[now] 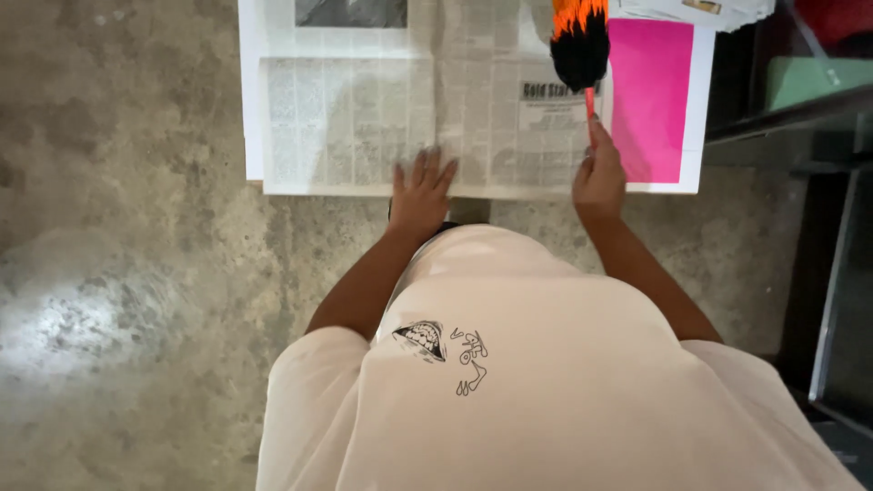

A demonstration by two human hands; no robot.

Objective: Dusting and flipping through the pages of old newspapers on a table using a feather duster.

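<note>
Now the right hand [599,173] holds a duster [580,45] by its thin red handle, fingers closed, its long axis running far from the hand, while the left hand [421,188] lies with fingers spread flat on the newspaper [364,118] to its left.

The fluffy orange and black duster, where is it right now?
In the head view, the duster is at the top right, over the newspaper beside the pink sheet. The right hand holds its thin red handle.
</note>
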